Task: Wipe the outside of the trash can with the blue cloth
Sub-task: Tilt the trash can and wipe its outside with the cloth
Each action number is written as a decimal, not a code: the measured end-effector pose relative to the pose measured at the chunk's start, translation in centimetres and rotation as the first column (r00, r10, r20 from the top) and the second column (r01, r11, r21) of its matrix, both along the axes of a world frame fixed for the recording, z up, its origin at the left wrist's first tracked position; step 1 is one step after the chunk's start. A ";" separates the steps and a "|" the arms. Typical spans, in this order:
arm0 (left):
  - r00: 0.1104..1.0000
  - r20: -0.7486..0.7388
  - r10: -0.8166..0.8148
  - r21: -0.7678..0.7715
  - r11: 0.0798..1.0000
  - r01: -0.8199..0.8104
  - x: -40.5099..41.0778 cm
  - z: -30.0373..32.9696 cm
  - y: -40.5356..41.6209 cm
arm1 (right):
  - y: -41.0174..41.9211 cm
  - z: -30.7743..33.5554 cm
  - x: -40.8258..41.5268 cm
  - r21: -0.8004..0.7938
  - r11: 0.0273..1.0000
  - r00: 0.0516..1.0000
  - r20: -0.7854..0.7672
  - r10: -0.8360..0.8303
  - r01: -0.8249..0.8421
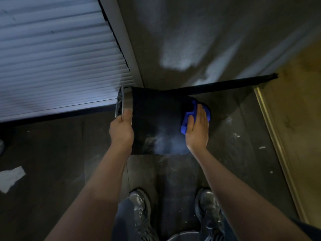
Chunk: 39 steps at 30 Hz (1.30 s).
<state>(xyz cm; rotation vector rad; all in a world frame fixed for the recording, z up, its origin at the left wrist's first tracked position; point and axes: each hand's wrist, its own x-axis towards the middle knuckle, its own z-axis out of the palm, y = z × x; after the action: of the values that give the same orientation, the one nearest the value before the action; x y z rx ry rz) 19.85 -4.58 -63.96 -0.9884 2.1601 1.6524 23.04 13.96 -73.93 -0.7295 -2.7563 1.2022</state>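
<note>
A black round trash can point(156, 119) with a shiny metal rim point(127, 101) is tipped on its side, its mouth pointing left and its base to the right. My left hand point(121, 131) grips the metal rim at the mouth. My right hand point(197, 126) lies flat on the blue cloth point(188, 117), pressing it against the can's side near the base. Part of the cloth is hidden under my palm. A dusty pale smear point(161, 140) shows on the can's lower side.
Dark floor with pale scuffs lies around my two shoes point(139, 206). White slatted blinds point(57, 54) fill the upper left, a grey wall point(199, 40) stands behind the can. A crumpled white paper point(11, 176) lies at left. A brass floor strip point(278, 145) borders wooden flooring at right.
</note>
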 end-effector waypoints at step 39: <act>0.992 0.003 -0.127 -0.065 0.990 0.127 -0.2 -0.7 -0.8 | -7.2 6.1 -2.2 -0.033 0.991 0.990 -0.063 0.128 -0.131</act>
<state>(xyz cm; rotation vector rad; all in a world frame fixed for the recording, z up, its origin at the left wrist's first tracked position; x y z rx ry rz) 19.69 -5.42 -64.68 -0.8470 2.2409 1.5344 20.80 6.81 -67.86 -0.5145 -2.7762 1.2795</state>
